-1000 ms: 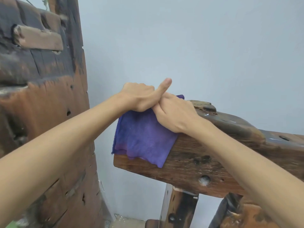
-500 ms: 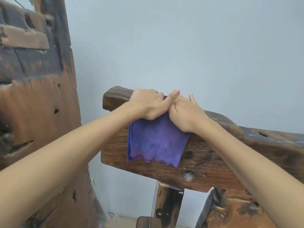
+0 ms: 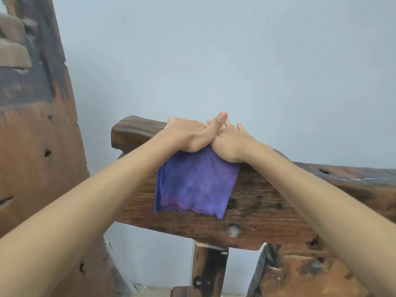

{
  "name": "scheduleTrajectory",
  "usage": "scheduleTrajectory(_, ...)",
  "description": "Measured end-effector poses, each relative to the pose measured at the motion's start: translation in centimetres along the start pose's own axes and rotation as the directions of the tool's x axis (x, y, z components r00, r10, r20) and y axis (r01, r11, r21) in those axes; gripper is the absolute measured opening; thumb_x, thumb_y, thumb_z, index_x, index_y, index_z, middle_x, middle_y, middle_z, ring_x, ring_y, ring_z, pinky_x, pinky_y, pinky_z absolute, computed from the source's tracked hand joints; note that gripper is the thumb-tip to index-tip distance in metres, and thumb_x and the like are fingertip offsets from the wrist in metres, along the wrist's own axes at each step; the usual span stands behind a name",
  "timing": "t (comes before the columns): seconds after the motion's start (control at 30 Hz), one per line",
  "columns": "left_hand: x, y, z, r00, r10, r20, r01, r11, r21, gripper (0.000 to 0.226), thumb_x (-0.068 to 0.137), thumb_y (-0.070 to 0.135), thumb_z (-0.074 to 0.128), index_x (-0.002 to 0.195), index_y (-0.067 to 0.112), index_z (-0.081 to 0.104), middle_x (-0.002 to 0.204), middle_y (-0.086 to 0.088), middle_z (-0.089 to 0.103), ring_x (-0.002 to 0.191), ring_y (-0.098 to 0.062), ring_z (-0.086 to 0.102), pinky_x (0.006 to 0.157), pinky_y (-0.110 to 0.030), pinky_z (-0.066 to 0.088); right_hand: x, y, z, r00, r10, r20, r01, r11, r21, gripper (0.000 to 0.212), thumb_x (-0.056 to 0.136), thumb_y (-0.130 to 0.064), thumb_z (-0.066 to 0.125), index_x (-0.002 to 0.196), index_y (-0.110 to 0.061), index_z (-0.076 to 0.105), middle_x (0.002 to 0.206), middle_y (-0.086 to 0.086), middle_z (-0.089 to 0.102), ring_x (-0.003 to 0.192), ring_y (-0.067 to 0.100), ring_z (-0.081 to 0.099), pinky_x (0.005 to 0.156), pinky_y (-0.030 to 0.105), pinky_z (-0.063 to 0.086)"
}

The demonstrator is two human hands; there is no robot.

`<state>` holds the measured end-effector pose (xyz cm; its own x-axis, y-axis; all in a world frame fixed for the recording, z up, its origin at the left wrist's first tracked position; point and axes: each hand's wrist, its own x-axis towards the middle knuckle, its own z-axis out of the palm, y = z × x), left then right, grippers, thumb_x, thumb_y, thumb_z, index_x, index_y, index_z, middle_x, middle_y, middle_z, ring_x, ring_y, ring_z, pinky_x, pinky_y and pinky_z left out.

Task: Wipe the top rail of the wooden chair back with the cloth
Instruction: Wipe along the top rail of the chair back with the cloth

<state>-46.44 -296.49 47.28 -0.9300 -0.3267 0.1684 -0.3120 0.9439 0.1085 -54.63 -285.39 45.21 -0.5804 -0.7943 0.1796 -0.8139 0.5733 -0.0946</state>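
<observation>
A purple cloth (image 3: pixel 196 185) hangs over the top rail (image 3: pixel 278 202) of the dark wooden chair back, draped down its near face. My left hand (image 3: pixel 186 133) sits on the cloth at the rail's top, fingers curled over the far edge and thumb stretched across my right hand. My right hand (image 3: pixel 232 142) lies flat on the cloth right beside it, fingers straight and pointing away from me. The part of the cloth on top of the rail is hidden under both hands.
A tall slab of worn brown wood (image 3: pixel 36 159) stands close on the left. The chair's upright post (image 3: pixel 209 271) and a carved wooden part (image 3: pixel 300 273) are below the rail. A pale blue wall (image 3: pixel 235 61) is right behind.
Both hands and the cloth slid to the right along the rail, away from its left end. That end of the rail, covered a second ago, now shows bare.
</observation>
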Motion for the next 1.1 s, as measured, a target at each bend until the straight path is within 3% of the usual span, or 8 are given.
scheduleTrajectory(0.2, 0.8, 2.2, -0.1, 0.997, 0.009, 0.077, 0.002, 0.989, -0.146, 0.096, 0.088, 0.074, -0.014, 0.152, 0.031, 0.044, 0.158, -0.004, 0.043, 0.148, -0.028, 0.035, 0.116, -0.045, 0.020, 0.4, 4.4, -0.8, 0.979, 0.199, 0.041, -0.199, 0.980, -0.009, 0.063, 0.101, -0.033, 0.005, 0.153, -0.026, 0.040, 0.170, -0.004, 0.024, 0.160, 0.025, -0.003, 0.123, 0.058, -0.002)
scheduleTrajectory(0.33, 0.5, 3.4, 1.3, 0.997, 0.074, 0.014, -0.073, 0.995, -0.067, 0.095, 0.092, 0.069, -0.009, 0.149, 0.016, 0.046, 0.155, -0.002, 0.047, 0.143, -0.024, 0.041, 0.109, -0.046, 0.029, -2.9, 5.3, 0.1, 0.965, 0.256, 0.051, -0.261, 0.954, 0.150, 0.061, 0.106, -0.036, 0.004, 0.161, -0.023, 0.026, 0.171, -0.005, 0.019, 0.159, 0.025, -0.004, 0.125, 0.057, 0.000)
scheduleTrajectory(0.53, -0.6, 2.6, 1.5, 0.987, 0.163, 0.010, -0.161, 0.983, -0.087, 0.080, 0.099, 0.060, -0.007, 0.159, 0.021, 0.028, 0.164, -0.002, 0.032, 0.152, -0.017, 0.026, 0.120, -0.046, 0.021, -5.9, 2.7, 0.3, 0.924, 0.348, -0.161, -0.358, 0.933, -0.043, 0.065, 0.106, -0.034, 0.016, 0.163, -0.005, 0.009, 0.173, 0.010, 0.001, 0.159, 0.026, -0.009, 0.127, 0.047, 0.002)
scheduleTrajectory(0.6, -0.4, 1.9, 1.1, 0.986, 0.163, 0.029, -0.158, 0.980, -0.118, 0.083, 0.097, 0.062, -0.009, 0.160, 0.022, 0.024, 0.166, -0.003, 0.029, 0.153, -0.018, 0.025, 0.123, -0.046, 0.018, -5.4, 0.8, 0.0, 0.960, 0.125, -0.249, -0.126, 0.992, 0.012, 0.060, 0.104, -0.029, 0.025, 0.163, -0.020, 0.018, 0.169, 0.015, 0.016, 0.158, 0.032, 0.005, 0.126, 0.046, 0.012)
scheduleTrajectory(0.67, -0.2, 1.7, 0.9, 0.988, 0.148, 0.039, -0.142, 0.982, -0.126, 0.092, 0.090, 0.071, -0.014, 0.160, 0.027, 0.025, 0.165, -0.003, 0.030, 0.153, -0.020, 0.026, 0.122, -0.046, 0.019, -4.7, -0.6, 0.0, 0.976, -0.010, -0.217, 0.050, 0.982, 0.181, 0.049, 0.100, -0.034, 0.027, 0.127, -0.074, 0.033, 0.138, -0.008, 0.051, 0.136, 0.029, 0.041, 0.105, 0.046, 0.039)
scheduleTrajectory(0.77, 0.1, 2.3, 1.1, 0.993, 0.119, 0.010, -0.117, 0.988, -0.105, 0.107, 0.080, 0.079, -0.017, 0.156, 0.027, 0.036, 0.159, -0.008, 0.041, 0.148, -0.026, 0.036, 0.119, -0.046, 0.023, -3.3, 0.1, 0.3, 0.981, 0.062, -0.182, -0.019, 0.973, 0.230, 0.026, 0.094, -0.056, 0.019, 0.103, -0.065, 0.042, 0.127, -0.016, 0.056, 0.124, 0.017, 0.051, 0.081, 0.042, 0.041)
scheduleTrajectory(0.9, 1.5, 4.2, 1.5, 0.993, 0.115, 0.026, -0.111, 0.989, -0.102, 0.117, 0.079, 0.082, -0.016, 0.148, 0.013, 0.048, 0.148, -0.013, 0.052, 0.137, -0.029, 0.046, 0.109, -0.044, 0.030, -3.1, 3.1, -0.5, 0.995, 0.098, 0.031, -0.103, 0.954, 0.282, 0.083, 0.078, -0.074, 0.008, 0.157, -0.051, 0.017, 0.171, -0.012, 0.014, 0.157, 0.014, 0.015, 0.119, 0.044, 0.019)
scheduleTrajectory(1.1, 2.1, 7.2, 2.2, 0.983, 0.180, 0.041, -0.178, 0.984, -0.029, 0.104, 0.087, 0.076, -0.010, 0.146, 0.017, 0.052, 0.155, -0.008, 0.045, 0.144, -0.028, 0.037, 0.117, -0.048, 0.026, -5.3, 5.9, -0.1, 0.974, 0.224, -0.019, -0.217, 0.957, 0.193, 0.060, 0.090, -0.058, 0.013, 0.141, -0.051, 0.044, 0.144, -0.009, 0.059, 0.127, 0.025, 0.056, 0.088, 0.042, 0.037)
